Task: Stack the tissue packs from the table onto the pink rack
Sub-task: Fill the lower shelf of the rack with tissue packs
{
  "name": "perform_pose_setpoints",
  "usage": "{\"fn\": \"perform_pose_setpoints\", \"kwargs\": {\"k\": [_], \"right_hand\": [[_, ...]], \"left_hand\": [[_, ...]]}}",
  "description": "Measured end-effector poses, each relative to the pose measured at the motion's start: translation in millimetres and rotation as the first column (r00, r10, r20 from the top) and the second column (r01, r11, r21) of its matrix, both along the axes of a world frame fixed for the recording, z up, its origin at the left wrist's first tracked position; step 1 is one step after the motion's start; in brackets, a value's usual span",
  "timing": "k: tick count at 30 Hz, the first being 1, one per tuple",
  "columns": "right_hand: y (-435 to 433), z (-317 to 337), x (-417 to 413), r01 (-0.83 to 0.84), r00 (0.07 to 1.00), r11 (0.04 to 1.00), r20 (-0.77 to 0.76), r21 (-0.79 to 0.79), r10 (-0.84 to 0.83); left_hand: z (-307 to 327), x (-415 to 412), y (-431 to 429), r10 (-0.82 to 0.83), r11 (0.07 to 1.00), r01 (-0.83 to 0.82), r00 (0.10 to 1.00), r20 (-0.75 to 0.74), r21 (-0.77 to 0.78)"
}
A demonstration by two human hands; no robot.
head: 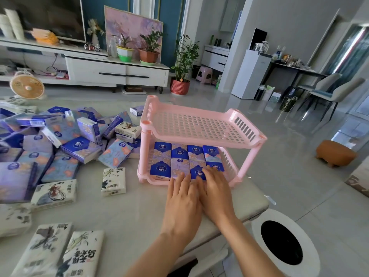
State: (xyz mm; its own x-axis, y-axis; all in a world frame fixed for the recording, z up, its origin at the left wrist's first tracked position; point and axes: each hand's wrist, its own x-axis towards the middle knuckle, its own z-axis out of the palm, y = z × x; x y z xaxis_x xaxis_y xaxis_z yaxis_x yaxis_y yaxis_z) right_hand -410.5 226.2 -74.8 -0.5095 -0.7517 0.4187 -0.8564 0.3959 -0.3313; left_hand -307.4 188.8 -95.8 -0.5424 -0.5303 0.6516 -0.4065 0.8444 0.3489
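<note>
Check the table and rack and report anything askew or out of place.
Nothing damaged or spilled. The blue tissue packs left of the pink rack lie in a loose heap, tilted and overlapping. The packs on the lower shelf sit in even rows; the left hand and right hand rest flat on them.

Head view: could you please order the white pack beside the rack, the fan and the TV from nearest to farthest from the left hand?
1. White pack, left of the left hand.
2. Fan, far left.
3. TV, back wall.
</note>
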Motion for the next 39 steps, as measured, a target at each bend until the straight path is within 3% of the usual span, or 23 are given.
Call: {"fn": "perform_pose_setpoints", "kwargs": {"k": [2,9,12,16,21,29,34,36,39], "right_hand": [[5,5,16,-0.022,1.000,0.981,0.007,-0.194,0.024],[16,29,72,-0.199,0.930,0.876,0.198,-0.440,0.311],[8,36,95,-0.295,0.886,0.860,0.219,-0.416,0.409],[-16,37,131,-0.434,0.819,0.857,0.275,-0.277,0.503],[-47,31,172,-0.539,0.783,0.835,0.299,-0.113,0.546],[-80,32,205,-0.565,0.758,0.823,0.356,-0.059,0.547],[-94,32,229,-0.610,0.724,0.791,0.369,-0.053,0.583],[-101,31,235,-0.613,0.722,0.788,0.364,-0.058,0.588],[-110,30,240,-0.609,0.717,0.789,0.369,-0.081,0.592]], "left_hand": [[6,8,5,-0.047,0.998,0.053,0.991,-0.123,0.045],[42,55,18,0.022,0.931,0.106,0.938,-0.345,0.349],[49,84,14,0.115,0.916,0.045,0.922,-0.369,0.398],[43,126,7,0.289,0.896,-0.157,0.916,-0.277,0.415],[26,175,9,0.450,0.882,-0.398,0.870,-0.203,0.251],[14,243,-5,0.549,0.835,-0.527,0.816,-0.181,0.158],[31,288,-31,0.614,0.787,-0.569,0.761,-0.210,0.238],[43,302,-45,0.671,0.734,-0.620,0.726,-0.152,0.277],[55,322,-69,0.734,0.615,-0.708,0.675,0.074,0.347]]}}
